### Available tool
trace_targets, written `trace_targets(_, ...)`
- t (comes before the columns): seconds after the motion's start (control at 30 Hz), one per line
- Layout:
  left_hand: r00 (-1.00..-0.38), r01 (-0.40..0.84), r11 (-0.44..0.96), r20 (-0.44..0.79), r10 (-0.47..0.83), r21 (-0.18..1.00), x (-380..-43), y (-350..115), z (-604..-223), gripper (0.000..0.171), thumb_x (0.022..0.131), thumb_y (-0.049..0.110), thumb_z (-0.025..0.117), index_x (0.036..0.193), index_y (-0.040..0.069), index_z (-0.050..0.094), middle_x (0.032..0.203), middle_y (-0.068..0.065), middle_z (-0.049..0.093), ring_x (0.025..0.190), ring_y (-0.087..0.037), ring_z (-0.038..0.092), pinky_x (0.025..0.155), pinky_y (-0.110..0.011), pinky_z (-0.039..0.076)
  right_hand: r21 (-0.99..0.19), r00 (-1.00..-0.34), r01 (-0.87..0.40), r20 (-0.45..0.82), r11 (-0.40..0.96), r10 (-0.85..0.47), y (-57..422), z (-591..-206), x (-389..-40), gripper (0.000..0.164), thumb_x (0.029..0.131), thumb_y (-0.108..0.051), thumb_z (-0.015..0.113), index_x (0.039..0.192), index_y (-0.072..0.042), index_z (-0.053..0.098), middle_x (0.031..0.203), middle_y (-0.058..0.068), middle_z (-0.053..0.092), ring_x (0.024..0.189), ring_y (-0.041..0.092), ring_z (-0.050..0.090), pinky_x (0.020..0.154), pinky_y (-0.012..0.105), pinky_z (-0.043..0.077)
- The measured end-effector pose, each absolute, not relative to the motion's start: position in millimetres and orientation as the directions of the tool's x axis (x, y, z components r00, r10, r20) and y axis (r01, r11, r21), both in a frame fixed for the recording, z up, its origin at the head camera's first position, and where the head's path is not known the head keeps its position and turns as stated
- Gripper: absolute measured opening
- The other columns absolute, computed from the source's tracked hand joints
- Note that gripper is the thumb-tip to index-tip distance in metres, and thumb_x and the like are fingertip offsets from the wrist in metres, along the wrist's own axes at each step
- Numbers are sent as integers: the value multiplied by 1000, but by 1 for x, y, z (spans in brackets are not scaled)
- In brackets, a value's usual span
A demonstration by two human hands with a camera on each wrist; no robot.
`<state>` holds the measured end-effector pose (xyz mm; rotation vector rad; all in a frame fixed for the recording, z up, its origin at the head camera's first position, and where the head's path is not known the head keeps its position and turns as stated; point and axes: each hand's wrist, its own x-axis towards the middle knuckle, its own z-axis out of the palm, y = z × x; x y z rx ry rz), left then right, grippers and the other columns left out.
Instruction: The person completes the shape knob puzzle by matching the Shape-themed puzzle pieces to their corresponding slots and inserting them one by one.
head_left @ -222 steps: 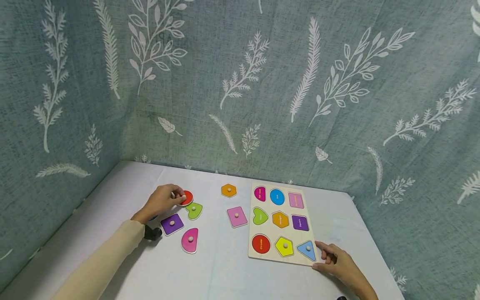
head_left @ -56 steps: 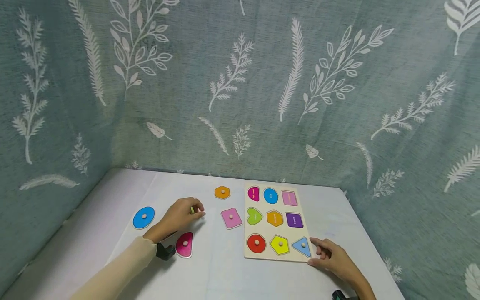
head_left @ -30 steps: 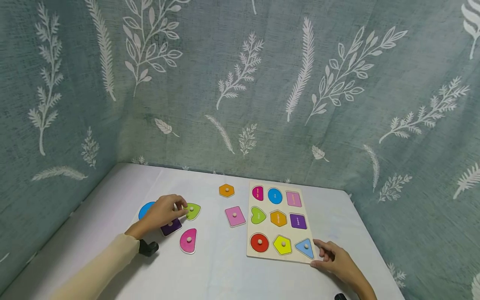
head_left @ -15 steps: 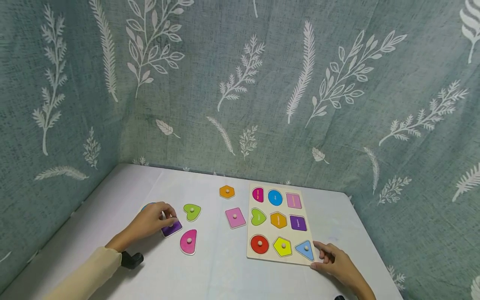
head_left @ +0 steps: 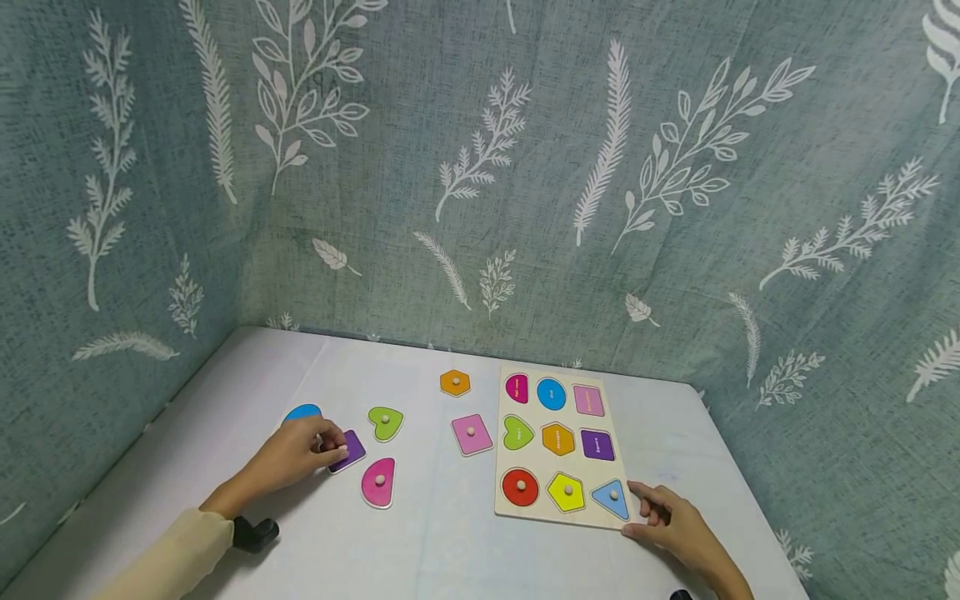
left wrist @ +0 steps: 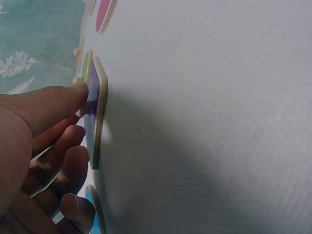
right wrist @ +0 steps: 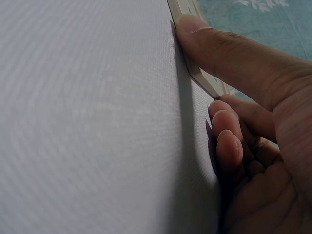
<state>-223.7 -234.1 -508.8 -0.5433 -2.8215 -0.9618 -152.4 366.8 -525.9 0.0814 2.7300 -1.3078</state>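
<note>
My left hand [head_left: 296, 454] pinches the knob of the purple square puzzle piece [head_left: 352, 451] between thumb and forefinger. In the left wrist view the purple piece [left wrist: 100, 117] stands close to the cloth, its knob mostly hidden by the fingers. A blue round piece [head_left: 302, 412] lies partly behind that hand. Nearby are a green heart piece [head_left: 386, 423] and a pink half-round piece [head_left: 378, 482]. My right hand [head_left: 678, 527] holds the near right corner of the wooden puzzle board [head_left: 540, 467], thumb on one edge, forefinger on the other. Red circle, yellow pentagon and blue triangle pieces sit in its near row.
Left of the board lie an orange hexagon piece [head_left: 455, 382] and a pink four-sided piece [head_left: 472, 434]. A white cloth [head_left: 450, 550] covers the table. Patterned green-grey curtains [head_left: 420, 167] enclose the back and sides.
The red circle piece has gone from the left side of the table into the board. My left hand has since moved left past the green heart to the purple square. The right hand stays put.
</note>
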Motion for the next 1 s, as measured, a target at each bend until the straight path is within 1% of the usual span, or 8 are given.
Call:
trace_targets(0.37,-947,322,748,188,261,580,-219,-232,-509,13,85,17,85,90,10,75,76,8,60,73,-12,53,62,-24,47,-768,-992,106,-128,631,11,365,-524,-151,77,73,-18,94,140,2,60,91,5,49,78,14,46,62,26,41)
trace_targets(0.53,-951,310,757,188,246,575,-219,-230,-510,13,85,17,86,90,10,75,76,8,60,72,-12,53,61,-25,47,-743,-991,110,-129,661,20,364,-524,-151,77,74,-22,94,140,0,61,90,4,50,78,14,46,63,26,40)
trace_targets(0.8,-950,313,770,194,246,556,-219,-229,-512,13,86,16,85,91,10,75,76,8,59,73,-12,52,62,-26,47,-733,-993,98,-120,673,14,365,-525,-152,77,74,-23,94,140,0,61,90,3,49,78,14,46,63,26,40)
trace_targets(1.0,-941,336,770,228,250,543,-221,-229,-509,12,87,16,84,92,10,75,77,9,58,73,-12,52,62,-26,46,-741,-991,118,-131,661,30,365,-526,-153,78,73,-25,94,139,-1,62,90,4,50,78,14,47,63,26,41)
